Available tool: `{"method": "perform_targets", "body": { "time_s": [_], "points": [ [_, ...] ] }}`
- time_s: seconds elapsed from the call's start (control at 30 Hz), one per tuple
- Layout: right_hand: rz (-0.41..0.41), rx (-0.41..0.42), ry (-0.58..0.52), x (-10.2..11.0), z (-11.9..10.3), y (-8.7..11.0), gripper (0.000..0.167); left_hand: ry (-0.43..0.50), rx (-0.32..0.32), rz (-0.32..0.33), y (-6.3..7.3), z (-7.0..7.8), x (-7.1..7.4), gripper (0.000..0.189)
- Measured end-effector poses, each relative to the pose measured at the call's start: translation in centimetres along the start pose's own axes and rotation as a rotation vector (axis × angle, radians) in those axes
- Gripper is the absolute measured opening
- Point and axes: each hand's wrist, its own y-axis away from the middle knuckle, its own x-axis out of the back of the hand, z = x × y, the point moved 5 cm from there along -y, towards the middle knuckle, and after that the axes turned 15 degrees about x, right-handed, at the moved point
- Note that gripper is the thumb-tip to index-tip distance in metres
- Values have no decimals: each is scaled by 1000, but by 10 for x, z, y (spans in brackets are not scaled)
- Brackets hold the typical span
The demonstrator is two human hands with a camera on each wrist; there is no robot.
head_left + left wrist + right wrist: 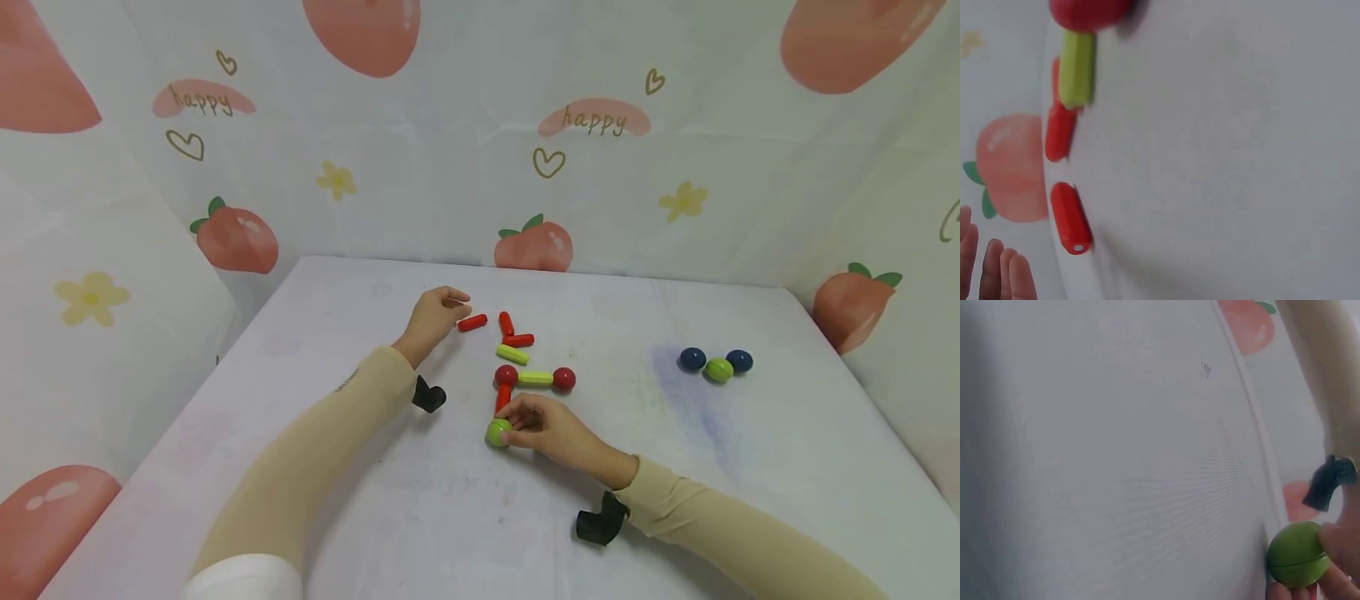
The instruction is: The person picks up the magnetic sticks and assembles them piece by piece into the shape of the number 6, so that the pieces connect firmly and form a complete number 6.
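Note:
In the head view my right hand [551, 432] pinches a green ball [498, 432] between thumb and fingers; the right wrist view shows the grip on the green ball [1298, 555] closely. A red rod [503, 401] runs from that ball up to a red ball [506, 376]. From there a yellow-green rod [535, 378] reaches a second red ball [564, 379]. Farther back, my left hand [438, 315] hovers beside a loose red rod [472, 322], its fingers extended. The left wrist view shows a gap between its fingertips and the red rod [1071, 218].
Two more red rods [519, 340] and a loose yellow-green rod [512, 355] lie behind the joined pieces. To the right sit two dark blue balls [692, 359] and another green ball [719, 370]. A patterned cloth [450, 150] hangs behind the white table [450, 517].

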Motion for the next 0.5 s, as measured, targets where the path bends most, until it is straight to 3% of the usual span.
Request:
{"method": "perform_targets", "body": {
  "time_s": [0.17, 0.33, 0.5],
  "points": [
    [-2, 11, 1, -2, 12, -3, 27, -34, 0, 66, -14, -2, -4, 31],
    [2, 17, 5, -5, 36, -6, 29, -124, 76, 30, -23, -6, -12, 33],
    [8, 24, 1, -5, 43, -6, 30, -214, 113, 23, -23, -6, -16, 33]
  ]
}}
